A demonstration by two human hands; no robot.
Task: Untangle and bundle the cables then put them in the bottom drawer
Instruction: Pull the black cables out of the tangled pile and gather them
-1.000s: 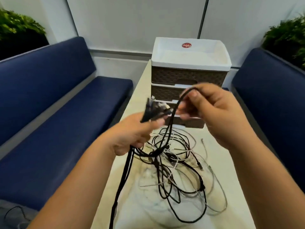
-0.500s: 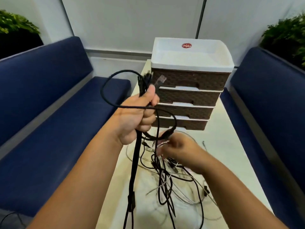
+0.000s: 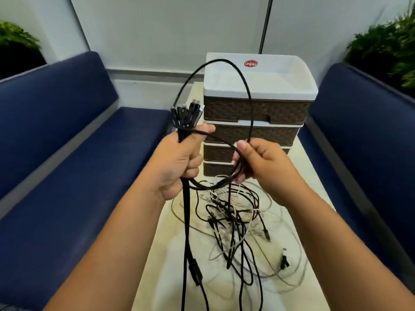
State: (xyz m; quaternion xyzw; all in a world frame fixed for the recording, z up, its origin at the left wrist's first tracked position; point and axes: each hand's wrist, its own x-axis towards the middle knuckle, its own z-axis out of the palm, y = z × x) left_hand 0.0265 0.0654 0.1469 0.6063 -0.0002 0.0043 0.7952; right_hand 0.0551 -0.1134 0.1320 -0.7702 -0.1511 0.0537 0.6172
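While the sorting is under way: a good share of the work is left, judging by how things lie.
Left hand (image 3: 179,162): fist curled round a bunch of black cables, their plug ends (image 3: 187,111) lined up and sticking up above the fingers, the lengths hanging down off the table edge.
Right hand (image 3: 258,162): thumb and fingers pinch a black cable whose loop (image 3: 224,70) arches up in front of the drawer unit and runs back to the left hand.
Gathered so far: several black leads, ends together; not coiled or tied yet.
Still tangled: a pile of cables (image 3: 235,218), black and white mixed, lies on the table (image 3: 318,286) just below both hands, some strands running up to the right hand.
Drawer unit (image 3: 256,113): stands at the far end of the table; every drawer looks closed.
Bottom drawer (image 3: 213,170): partly hidden behind the hands, nothing put in that I can see.
Left to do: free the rest, bundle, open the drawer, stow.
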